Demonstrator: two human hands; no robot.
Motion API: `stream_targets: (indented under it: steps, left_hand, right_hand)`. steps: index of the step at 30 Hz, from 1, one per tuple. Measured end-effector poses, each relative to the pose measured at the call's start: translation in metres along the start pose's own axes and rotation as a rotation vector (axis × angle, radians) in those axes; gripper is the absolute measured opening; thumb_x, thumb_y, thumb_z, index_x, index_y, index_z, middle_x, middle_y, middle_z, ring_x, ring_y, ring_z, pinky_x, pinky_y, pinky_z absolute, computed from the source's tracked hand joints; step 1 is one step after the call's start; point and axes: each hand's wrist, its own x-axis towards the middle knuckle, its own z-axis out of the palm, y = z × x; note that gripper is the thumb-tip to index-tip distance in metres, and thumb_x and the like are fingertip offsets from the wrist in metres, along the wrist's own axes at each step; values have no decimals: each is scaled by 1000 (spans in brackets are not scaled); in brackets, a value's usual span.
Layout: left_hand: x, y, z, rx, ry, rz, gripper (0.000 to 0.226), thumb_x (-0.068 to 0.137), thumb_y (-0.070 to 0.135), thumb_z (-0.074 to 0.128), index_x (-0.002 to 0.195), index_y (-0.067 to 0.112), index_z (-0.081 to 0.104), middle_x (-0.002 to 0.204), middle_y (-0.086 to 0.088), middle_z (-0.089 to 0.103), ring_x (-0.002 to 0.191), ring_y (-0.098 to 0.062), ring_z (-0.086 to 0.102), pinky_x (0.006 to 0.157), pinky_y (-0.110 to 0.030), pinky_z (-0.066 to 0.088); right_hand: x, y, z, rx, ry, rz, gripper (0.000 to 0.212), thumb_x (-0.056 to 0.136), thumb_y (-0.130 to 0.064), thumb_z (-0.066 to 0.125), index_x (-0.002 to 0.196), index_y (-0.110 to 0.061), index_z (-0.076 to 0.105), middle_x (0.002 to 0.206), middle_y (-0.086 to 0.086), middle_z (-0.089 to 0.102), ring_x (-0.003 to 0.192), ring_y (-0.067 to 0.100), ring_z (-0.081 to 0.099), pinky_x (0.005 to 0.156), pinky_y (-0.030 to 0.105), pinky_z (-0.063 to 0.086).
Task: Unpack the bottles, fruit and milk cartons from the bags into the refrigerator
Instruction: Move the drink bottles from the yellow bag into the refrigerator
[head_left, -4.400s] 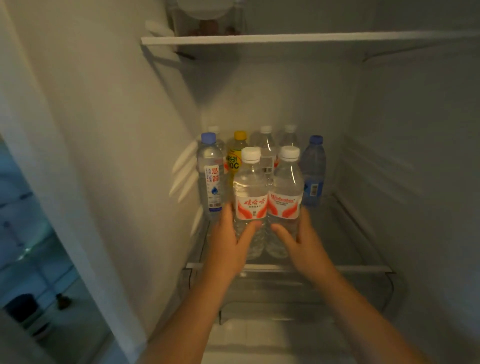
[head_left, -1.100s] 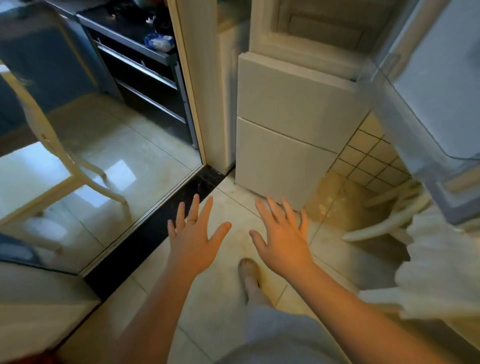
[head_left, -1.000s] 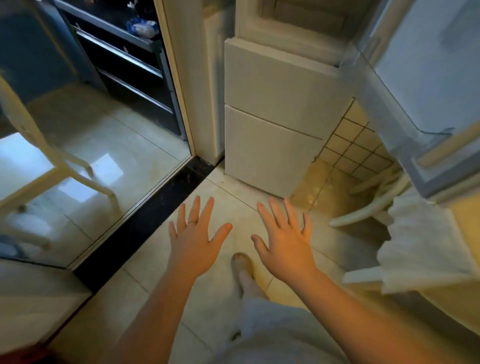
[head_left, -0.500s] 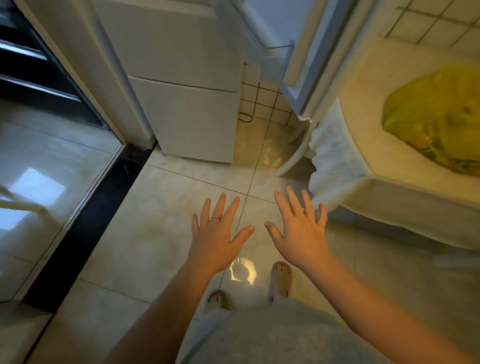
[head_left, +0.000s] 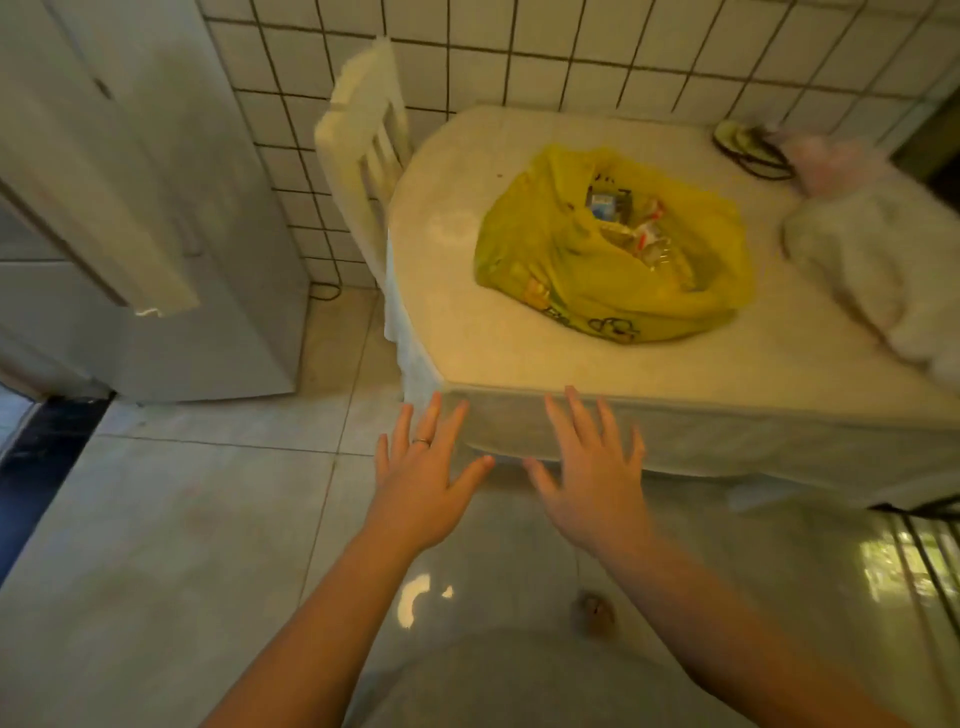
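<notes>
Left hand (head_left: 421, 483), right hand (head_left: 587, 478): fingers (head_left: 422, 431) spread, holding nothing. Yellow bag (head_left: 613, 280), 1 o'clock on surface (head_left: 519, 358): film looks floppy, slippery. You'd best grip stiffer packs (head_left: 623, 228) inside, not film.

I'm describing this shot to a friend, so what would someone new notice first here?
The yellow plastic bag lies open on the cloth-covered table, packages showing at its mouth. Nearer the camera, the left hand and right hand spread open and empty over the tiled floor.
</notes>
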Motion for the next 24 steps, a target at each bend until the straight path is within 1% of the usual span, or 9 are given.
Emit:
stream_targets:
  steps: [2, 5, 7, 9, 13, 16, 21, 24]
  left_hand:
    - [19, 53, 20, -16, 7, -15, 73, 92, 75, 26, 156, 45, 6, 167, 12, -7, 154, -22, -9, 123, -53, 3]
    - [42, 120, 45, -43, 2, -23, 73, 91, 75, 27, 156, 46, 7, 167, 13, -5, 153, -23, -6, 123, -52, 7]
    - [56, 154, 56, -44, -6, -27, 73, 91, 74, 28, 156, 46, 9, 167, 13, -4, 154, -23, -6, 123, -54, 9]
    - [70, 178, 63, -29, -1, -36, 73, 91, 73, 29, 156, 45, 11, 167, 12, -1, 154, -22, -4, 122, -53, 11]
    - [100, 206, 68, -14, 52, -47, 71, 94, 72, 34, 156, 41, 19, 167, 7, 7, 153, -24, 4, 121, -48, 14]
    - [124, 218, 67, -28, 115, -20, 77, 88, 76, 29, 153, 35, 31, 165, 1, 20, 151, -27, 14, 122, -45, 17]
    - [178, 234, 59, -64, 257, 98, 63, 93, 61, 41, 144, 25, 48, 156, -4, 39, 144, -29, 30, 119, -46, 28]
    - [219, 236, 48, -48, 267, 166, 55, 93, 52, 45, 138, 21, 55, 152, -8, 44, 142, -33, 34, 116, -48, 32]
  right_hand:
    - [10, 53, -24, 0, -14, -24, 73, 96, -61, 39, 157, -37, 7, 167, -9, -1, 153, 24, -5, 117, 60, 5]
    - [26, 122, -53, 17, -23, -52, 72, 97, -59, 39, 157, -36, 7, 167, -8, 0, 153, 25, -6, 118, 59, 2]
    - [38, 156, -66, 50, -27, -51, 72, 98, -59, 38, 158, -35, 7, 167, -7, 2, 153, 25, -5, 119, 59, 0]
    - [50, 182, -75, 88, -41, -42, 71, 98, -59, 38, 158, -35, 6, 167, -7, 3, 153, 25, -4, 119, 57, -1]
    - [71, 215, -86, 143, -56, -60, 70, 95, -60, 35, 157, -34, 13, 166, -7, 9, 153, 25, 2, 119, 56, 2]
    - [94, 229, -91, 198, -51, -74, 71, 91, -57, 35, 156, -33, 19, 165, -6, 15, 152, 25, 7, 119, 56, 6]
    - [146, 242, -102, 276, 68, -120, 66, 91, -46, 45, 153, -29, 32, 161, -5, 29, 149, 25, 22, 116, 53, 22]
    - [185, 244, -106, 301, 79, -126, 63, 92, -40, 49, 152, -28, 35, 159, -6, 33, 148, 23, 24, 115, 50, 24]
